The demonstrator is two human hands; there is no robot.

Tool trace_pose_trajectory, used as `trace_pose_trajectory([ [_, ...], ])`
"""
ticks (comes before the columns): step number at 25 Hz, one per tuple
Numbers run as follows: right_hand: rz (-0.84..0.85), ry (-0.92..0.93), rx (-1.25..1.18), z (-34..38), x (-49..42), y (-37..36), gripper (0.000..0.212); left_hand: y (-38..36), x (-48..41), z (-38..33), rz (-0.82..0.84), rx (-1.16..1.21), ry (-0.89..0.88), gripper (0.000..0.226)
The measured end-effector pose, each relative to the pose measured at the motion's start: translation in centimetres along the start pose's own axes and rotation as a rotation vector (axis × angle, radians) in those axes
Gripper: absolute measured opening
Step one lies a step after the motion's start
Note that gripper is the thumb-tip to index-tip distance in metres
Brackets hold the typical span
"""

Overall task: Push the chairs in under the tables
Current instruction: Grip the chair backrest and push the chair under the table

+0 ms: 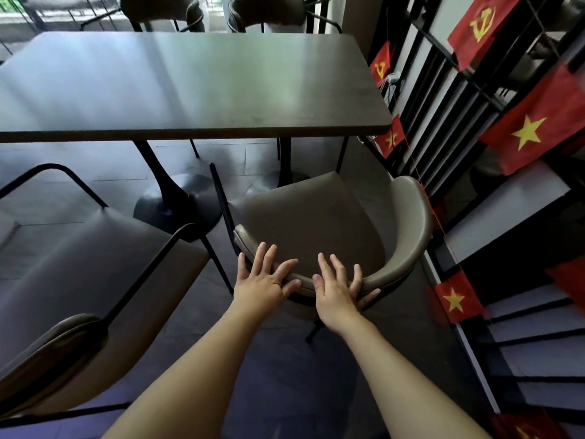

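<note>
A brown padded chair [313,217] with a curved backrest stands in front of the dark table [190,87], its seat just short of the table's near edge. My left hand [262,280] lies flat on the top of the backrest, fingers spread. My right hand [338,286] rests beside it on the same backrest, fingers spread, with the fingertips over the rim. Neither hand grips the backrest. A second brown chair [95,274] stands at the lower left, pulled away from the table.
Two more chairs [266,11] stand at the table's far side. The table's round black base [177,204] sits between the near chairs. A black railing [443,99] hung with red flags [531,134] and stair steps run close along the right.
</note>
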State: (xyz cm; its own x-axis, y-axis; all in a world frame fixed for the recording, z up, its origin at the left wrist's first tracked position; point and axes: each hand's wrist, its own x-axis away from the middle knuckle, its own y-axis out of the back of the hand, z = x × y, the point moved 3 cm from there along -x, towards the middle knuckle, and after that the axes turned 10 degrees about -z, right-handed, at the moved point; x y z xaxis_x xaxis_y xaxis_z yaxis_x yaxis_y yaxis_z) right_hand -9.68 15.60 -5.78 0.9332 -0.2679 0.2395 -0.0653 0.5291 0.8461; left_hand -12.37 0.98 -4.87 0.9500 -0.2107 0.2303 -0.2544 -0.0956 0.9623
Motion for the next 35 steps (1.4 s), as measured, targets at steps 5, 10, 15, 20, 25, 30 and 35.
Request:
trace_pose_trajectory([
  [5,0.016,-0.008,0.034,0.4,-1.4,0.2,0.046,0.6,-2.0,0.0,0.075,-0.055,0.009,0.054],
  [10,0.078,-0.064,0.074,1.1,-0.8,1.0,0.049,1.6,-0.7,-0.3,0.019,0.092,0.02,0.061],
  [15,0.013,0.128,0.137,6.4,1.6,2.0,0.058,4.9,2.1,1.9,-0.157,0.227,0.099,0.065],
  [20,0.044,0.248,0.09,14.1,5.7,1.4,0.064,8.2,6.3,7.9,-0.308,0.238,0.21,0.062],
  [25,0.102,0.356,0.141,22.4,13.1,-4.6,0.065,8.8,12.9,19.1,-0.35,0.223,0.314,0.064],
  [30,0.212,0.495,0.176,31.9,22.0,-15.6,0.071,6.0,22.3,34.7,-0.25,0.132,0.36,0.069],
  [35,0.343,0.549,0.369,38.2,28.5,-26.1,0.081,1.7,29.9,47.3,-0.044,0.012,0.337,0.073],
])
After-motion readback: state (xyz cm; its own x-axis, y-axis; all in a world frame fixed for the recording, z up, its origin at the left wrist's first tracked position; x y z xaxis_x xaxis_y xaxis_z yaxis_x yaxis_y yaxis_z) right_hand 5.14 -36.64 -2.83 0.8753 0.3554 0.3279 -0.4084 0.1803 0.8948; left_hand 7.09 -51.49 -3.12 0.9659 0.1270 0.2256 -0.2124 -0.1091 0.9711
